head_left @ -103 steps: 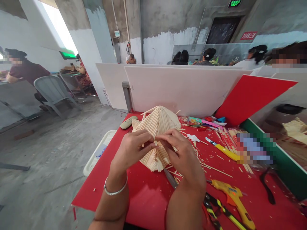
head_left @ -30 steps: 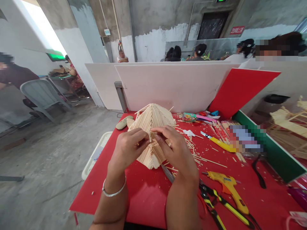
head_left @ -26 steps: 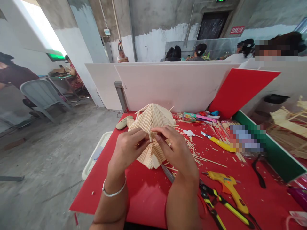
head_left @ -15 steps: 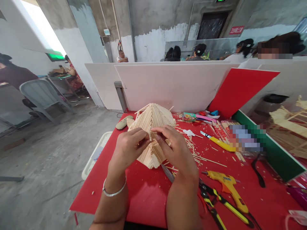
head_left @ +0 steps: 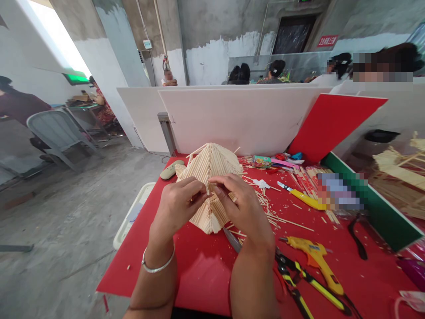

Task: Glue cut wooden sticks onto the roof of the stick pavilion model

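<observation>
A model roof (head_left: 212,164) built of thin pale wooden sticks stands on the red table, its ridge running away from me. My left hand (head_left: 177,204), a silver bangle on its wrist, is closed, with thumb and forefinger pinched at the near end of the upper ridge. From the other side my right hand (head_left: 241,204) meets it there, fingers curled and tips on the same spot. Between the fingertips a pale stick end shows; the fingers hide most of it. Below the hands, a lower tier of sticks (head_left: 209,219) slopes toward me.
On the red table (head_left: 199,274) lie a yellow glue gun (head_left: 315,254), black-and-yellow pliers (head_left: 307,283), a yellow utility knife (head_left: 305,198) and loose sticks (head_left: 288,221). White boards (head_left: 239,119) stand behind. A green-faced panel (head_left: 375,208) edges the right side. Other people sit beyond the boards.
Both hands stay at the same place on the ridge, almost still. At the far left, a person in the background has shifted slightly.
</observation>
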Demonstrator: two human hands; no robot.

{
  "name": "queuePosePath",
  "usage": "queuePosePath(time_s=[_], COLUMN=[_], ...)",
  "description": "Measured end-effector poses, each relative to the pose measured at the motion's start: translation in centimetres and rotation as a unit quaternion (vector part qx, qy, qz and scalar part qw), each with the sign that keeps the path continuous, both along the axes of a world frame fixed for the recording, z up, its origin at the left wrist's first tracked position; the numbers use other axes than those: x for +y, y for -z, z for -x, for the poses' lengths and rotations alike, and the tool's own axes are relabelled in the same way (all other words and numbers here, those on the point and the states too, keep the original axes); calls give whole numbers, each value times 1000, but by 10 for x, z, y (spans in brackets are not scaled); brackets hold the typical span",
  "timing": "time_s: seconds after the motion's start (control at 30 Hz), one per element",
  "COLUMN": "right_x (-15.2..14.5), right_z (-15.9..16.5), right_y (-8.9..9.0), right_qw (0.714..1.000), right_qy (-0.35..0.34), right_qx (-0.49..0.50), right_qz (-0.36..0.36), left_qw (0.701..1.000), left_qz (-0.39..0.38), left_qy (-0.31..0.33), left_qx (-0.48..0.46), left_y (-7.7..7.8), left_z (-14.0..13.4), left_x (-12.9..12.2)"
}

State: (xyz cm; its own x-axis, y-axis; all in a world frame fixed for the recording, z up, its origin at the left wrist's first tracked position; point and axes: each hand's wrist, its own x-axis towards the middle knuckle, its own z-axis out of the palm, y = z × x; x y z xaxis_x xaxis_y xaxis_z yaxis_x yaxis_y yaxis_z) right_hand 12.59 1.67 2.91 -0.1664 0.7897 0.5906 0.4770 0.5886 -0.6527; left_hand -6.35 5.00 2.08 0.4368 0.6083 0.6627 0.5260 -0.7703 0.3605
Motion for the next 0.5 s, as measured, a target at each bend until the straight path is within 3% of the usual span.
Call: queuePosePath(time_s=[0.5], right_x=[0], right_z=[0], right_y=[0], right_qw=[1000], right_qy=[1], right_qx=[2], right_qz=[3], left_qw=[1000], left_qz=[4], left_qy=[2], left_qx=[3], left_y=[1], left_z=[0], left_x=[1])
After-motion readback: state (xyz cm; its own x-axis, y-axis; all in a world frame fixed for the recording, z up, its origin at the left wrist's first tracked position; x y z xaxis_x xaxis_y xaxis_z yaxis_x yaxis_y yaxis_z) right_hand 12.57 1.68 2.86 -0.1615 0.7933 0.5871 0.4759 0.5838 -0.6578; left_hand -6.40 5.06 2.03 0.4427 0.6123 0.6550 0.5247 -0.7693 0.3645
